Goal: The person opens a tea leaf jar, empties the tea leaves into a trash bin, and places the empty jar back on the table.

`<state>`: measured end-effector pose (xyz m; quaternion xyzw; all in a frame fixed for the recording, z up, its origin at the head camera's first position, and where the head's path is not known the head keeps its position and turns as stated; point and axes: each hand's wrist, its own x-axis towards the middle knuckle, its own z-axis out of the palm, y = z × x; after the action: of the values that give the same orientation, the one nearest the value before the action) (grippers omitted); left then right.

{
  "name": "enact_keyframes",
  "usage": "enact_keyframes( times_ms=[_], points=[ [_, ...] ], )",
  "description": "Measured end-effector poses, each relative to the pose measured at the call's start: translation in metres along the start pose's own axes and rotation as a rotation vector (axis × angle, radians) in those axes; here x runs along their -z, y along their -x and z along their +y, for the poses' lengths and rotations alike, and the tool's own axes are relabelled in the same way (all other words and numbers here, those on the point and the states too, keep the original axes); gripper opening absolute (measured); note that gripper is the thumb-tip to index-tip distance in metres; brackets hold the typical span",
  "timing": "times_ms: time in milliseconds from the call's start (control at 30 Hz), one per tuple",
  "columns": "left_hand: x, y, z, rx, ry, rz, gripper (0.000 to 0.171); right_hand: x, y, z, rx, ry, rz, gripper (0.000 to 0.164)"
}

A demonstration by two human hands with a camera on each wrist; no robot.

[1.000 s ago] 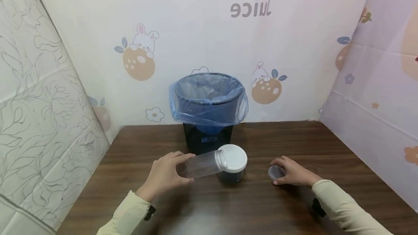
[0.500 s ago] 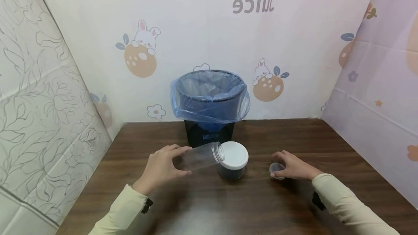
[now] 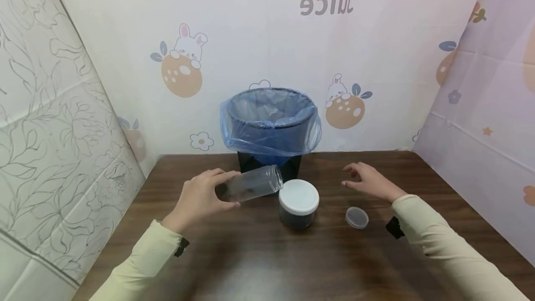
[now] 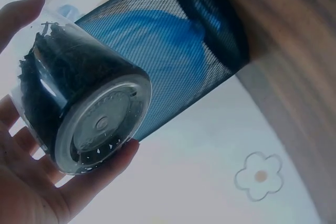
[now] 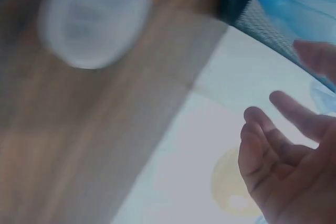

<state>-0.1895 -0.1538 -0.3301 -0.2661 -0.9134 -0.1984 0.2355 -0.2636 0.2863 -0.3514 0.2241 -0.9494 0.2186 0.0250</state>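
My left hand (image 3: 200,199) grips a clear plastic jar (image 3: 252,184) by its base end, tilted with its open, threaded mouth toward the right. In the left wrist view the jar (image 4: 84,82) holds dark, flaky bits near its bottom. My right hand (image 3: 369,181) hovers over the table, fingers loosely bent, holding nothing. Below it a clear round lid (image 3: 357,218) lies on the table; the right wrist view shows this lid (image 5: 97,17) blurred. Between the hands stands a dark jar with a white lid (image 3: 298,203), just below the clear jar's mouth.
A black mesh bin (image 3: 269,164) lined with a blue plastic bag (image 3: 271,138) stands at the back of the brown wooden table (image 3: 267,254). Patterned wall coverings (image 3: 267,36) close off the back and both sides.
My right hand has let go of the clear lid, leaving it on the table, and has risen away toward the back. The left hand has lifted the clear jar slightly, toward the bin.
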Motion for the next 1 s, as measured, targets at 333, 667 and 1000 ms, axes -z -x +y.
enact_keyframes(
  times_ms=[333, 667, 1000],
  points=[
    [0.033, -0.026, -0.002, 0.003, -0.047, 0.009, 0.066, 0.050, -0.033, -0.041, -0.065, -0.095, 0.135, 0.040],
    [0.063, -0.056, -0.004, 0.023, -0.002, -0.035, 0.068, 0.071, -0.056, -0.067, -0.095, -0.201, 0.203, 0.051],
    [0.088, -0.084, -0.005, 0.090, 0.050, -0.028, 0.068, 0.093, -0.085, -0.088, -0.075, -0.313, 0.204, 0.057]
  ],
)
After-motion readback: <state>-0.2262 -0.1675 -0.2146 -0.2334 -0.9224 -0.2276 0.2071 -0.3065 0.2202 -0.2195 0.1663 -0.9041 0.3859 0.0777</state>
